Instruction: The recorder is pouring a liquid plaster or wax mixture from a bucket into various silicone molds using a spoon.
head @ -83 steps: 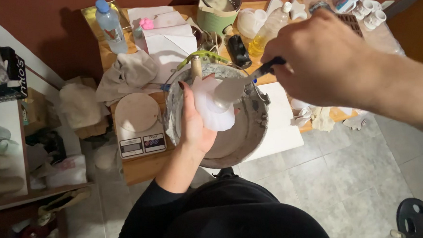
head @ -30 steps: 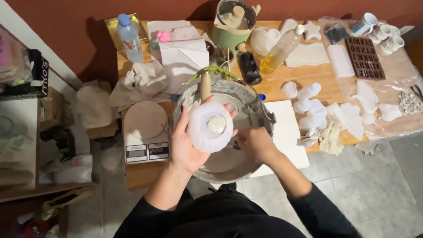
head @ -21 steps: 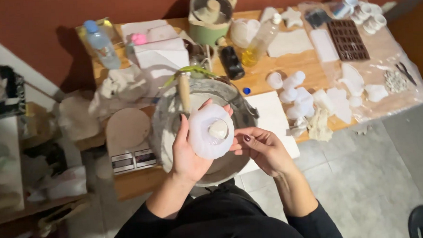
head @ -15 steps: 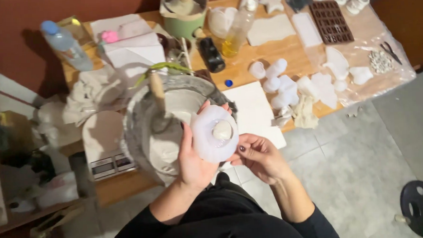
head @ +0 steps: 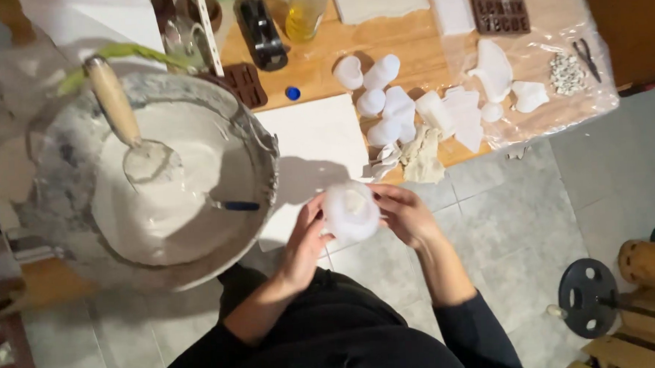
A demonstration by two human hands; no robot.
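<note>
white silicone mold (head: 351, 211) now off the plaster bucket (head: 68, 144), clamped between left hand (head: 304, 240) and right hand (head: 406, 216); filling looks finished.

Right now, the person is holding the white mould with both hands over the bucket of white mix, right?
Not quite. In the head view both hands, left hand and right hand, do hold the white mould, but it is beside the bucket, above the floor tiles, not over it.

A translucent white mould (head: 351, 211) sits between the hands. Left, a grey, white-spattered bucket (head: 54, 166) holds pale cream mix and a tan-handled trowel (head: 114, 101). Far on the wooden table (head: 410, 44): white casts (head: 382, 93), brown moulds (head: 498, 3), a blue cap (head: 292, 93).
</note>
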